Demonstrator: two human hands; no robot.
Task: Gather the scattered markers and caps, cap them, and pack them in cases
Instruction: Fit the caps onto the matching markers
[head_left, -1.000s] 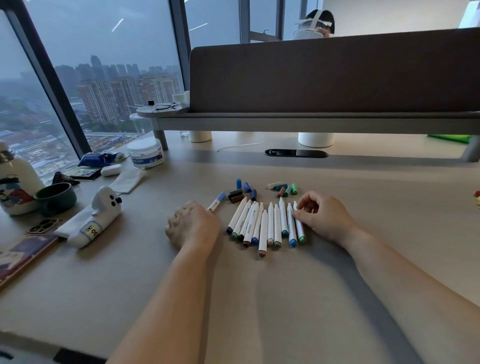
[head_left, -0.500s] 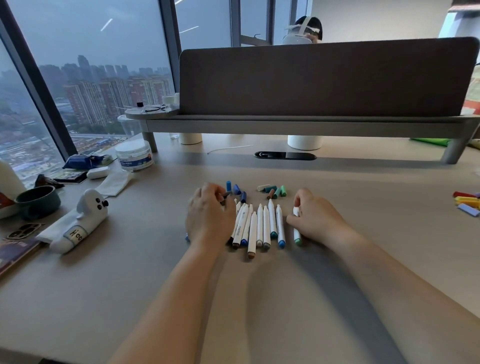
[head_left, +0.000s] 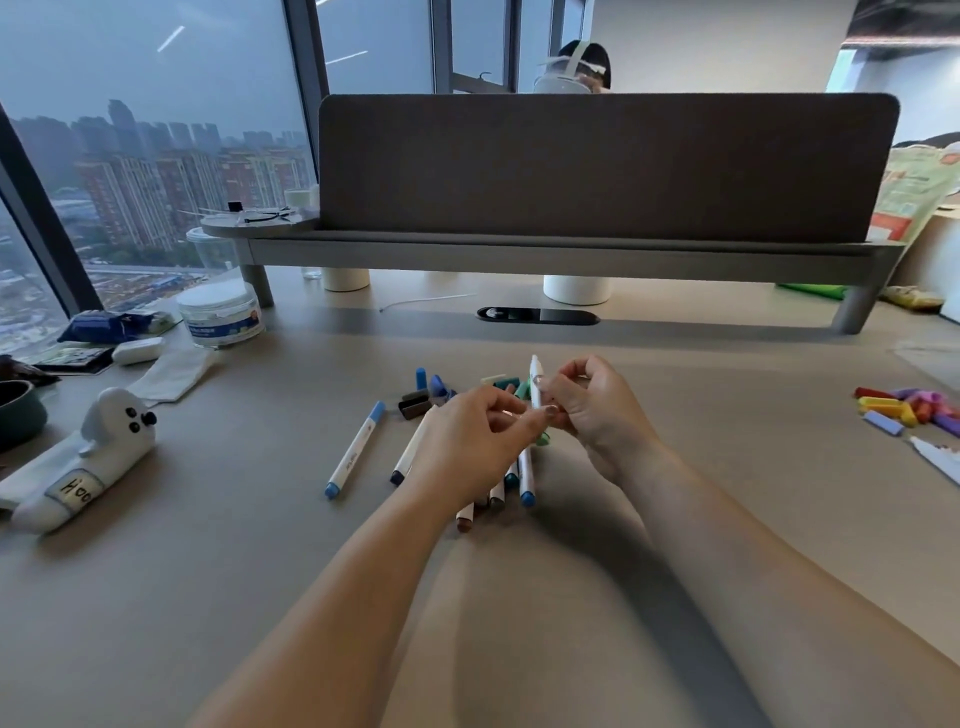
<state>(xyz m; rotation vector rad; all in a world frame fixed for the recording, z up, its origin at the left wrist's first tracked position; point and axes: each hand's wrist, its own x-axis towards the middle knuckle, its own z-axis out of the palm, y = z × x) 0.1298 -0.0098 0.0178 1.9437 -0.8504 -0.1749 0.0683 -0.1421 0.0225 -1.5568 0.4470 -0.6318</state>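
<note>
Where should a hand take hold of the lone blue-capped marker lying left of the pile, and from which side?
Probably best: pinch the blue-capped marker at the middle of its white barrel, coming straight down from above, fingers on its two long sides. It lies flat and diagonal on the desk, apart from the pile, so both sides look free.

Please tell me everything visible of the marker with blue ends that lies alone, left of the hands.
The slim white plastic marker with blue ends lies flat on the beige desk top. It lies slanted, with its light blue cap pointing away and to the right and its darker blue end nearer the camera. Small print runs along the barrel, too small to read. It lies apart from the other markers, and only the desk touches it.
</note>
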